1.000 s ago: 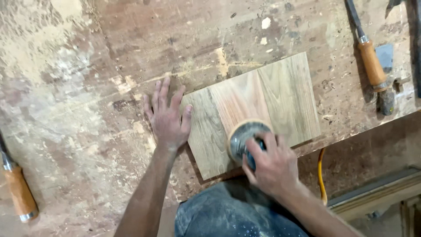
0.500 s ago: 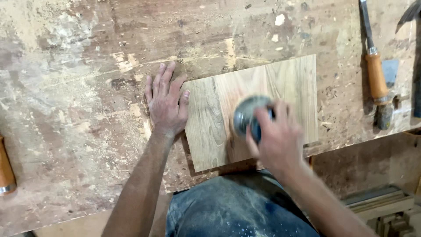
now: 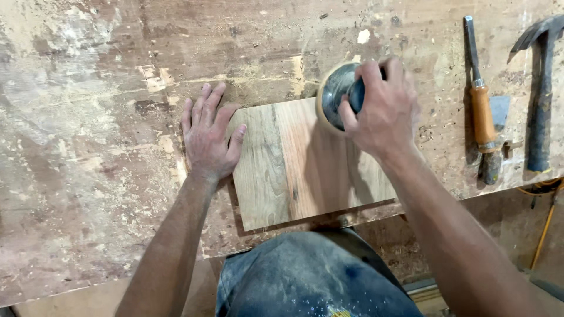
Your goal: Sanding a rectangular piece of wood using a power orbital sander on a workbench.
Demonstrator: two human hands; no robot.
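While the left hand (image 3: 207, 138) is lying flat with fingers spread against the board's (image 3: 305, 170) left edge on the worktop (image 3: 88, 176), the right hand (image 3: 382, 108) is gripping a round sander (image 3: 336, 94) at the far edge. Sanding appears underway, extent unclear.

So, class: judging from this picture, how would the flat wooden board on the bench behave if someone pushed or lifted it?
The board looks solid with flat faces, so it is probably stiff. It would likely slide rather than roll or tip, which may be why the left hand lies flat against its edge while the right hand works the round sander on it. It seems unlikely to be fragile.
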